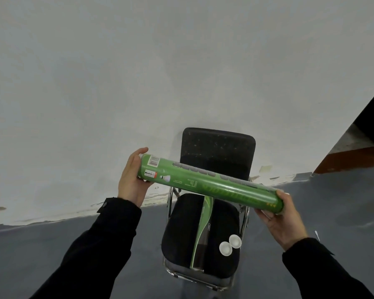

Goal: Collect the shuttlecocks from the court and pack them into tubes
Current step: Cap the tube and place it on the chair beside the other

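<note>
The long glossy green cardboard shuttlecock tube (pixel 212 184) lies crosswise between both grips: left hand (pixel 131 180) cups its far-left end, right hand (pixel 283 219) clasps its nearer right end.

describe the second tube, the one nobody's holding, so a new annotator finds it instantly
Find the black folding chair against the white wall. On its seat lies a green-and-black tube, lengthwise from back to front, beside two white caps. Unlike the all-green tube held crosswise above it by the left hand and right hand, it rests untouched.
</note>
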A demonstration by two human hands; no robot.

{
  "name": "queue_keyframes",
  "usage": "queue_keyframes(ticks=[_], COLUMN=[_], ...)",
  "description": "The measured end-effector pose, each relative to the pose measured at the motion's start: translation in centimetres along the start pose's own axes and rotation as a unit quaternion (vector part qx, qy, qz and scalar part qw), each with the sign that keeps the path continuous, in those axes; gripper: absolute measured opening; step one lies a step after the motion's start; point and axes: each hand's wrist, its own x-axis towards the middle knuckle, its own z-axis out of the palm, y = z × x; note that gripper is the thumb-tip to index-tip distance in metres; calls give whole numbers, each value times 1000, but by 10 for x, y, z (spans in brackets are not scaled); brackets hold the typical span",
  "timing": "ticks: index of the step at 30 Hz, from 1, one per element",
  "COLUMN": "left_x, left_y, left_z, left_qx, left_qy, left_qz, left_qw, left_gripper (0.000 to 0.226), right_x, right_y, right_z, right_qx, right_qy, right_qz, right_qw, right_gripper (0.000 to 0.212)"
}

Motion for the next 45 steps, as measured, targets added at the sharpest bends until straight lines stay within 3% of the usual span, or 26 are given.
queue_keyframes(ticks=[7, 15, 17, 19, 21, 24, 26, 28, 30, 33, 37, 40, 42, 45], left_x=[-4, -16, -13, -10, -10, -14, -14, -10, -8, -10, -9, -14, -18, -23], left_y=[4, -2, -4, -2, 0, -2, -5, -5, 4, 18, 22, 13, 4, -7], left_z=[8, 10, 6, 3, 0, 3, 4, 3, 4, 5, -5, -1, 0, -1], left_qx=[33, 197, 145, -24, -105, 20, 160, 208, 133, -44, -89, 35, 172, 258], left_qy=[42, 67, 81, 73, 43, 41, 71, 106, 125, 65, 40, 63, 88, 75], left_qz=[56, 127, 85, -11, -38, 66, 156, 201, 182, 85, 17, 45, 105, 146], left_qw=[997, 970, 982, 997, 993, 997, 972, 951, 966, 993, 995, 996, 975, 952], left_gripper=[28, 42, 38, 33, 30, 29, 35, 38, 26, 22, 18, 26, 35, 36], right_x=[-3, -2, -1, 0, 1, -1, -3, -5, -5, -6, -5, -2, 1, 5], right_y=[3, 2, 1, 2, 4, 4, 5, 5, 8, 11, 8, 8, 10, 9], right_z=[6, 3, 2, 0, -3, -1, 4, 9, 10, 5, 3, 2, 1, -3], right_qx=[14, 20, 24, 27, 31, 31, 30, 29, 34, 43, 42, 36, 42, 49], right_qy=[-10, -39, -40, -37, -30, -30, -35, -38, -38, -40, -56, -50, -43, -38], right_qz=[-4, -27, -28, -28, -31, -31, -36, -41, -41, -33, -37, -42, -44, -52], right_qw=[1000, 999, 999, 999, 999, 999, 998, 998, 998, 998, 997, 997, 997, 997], right_gripper=[21, 26, 25, 28, 30, 26, 23, 23, 23, 24, 25, 26, 29, 29])
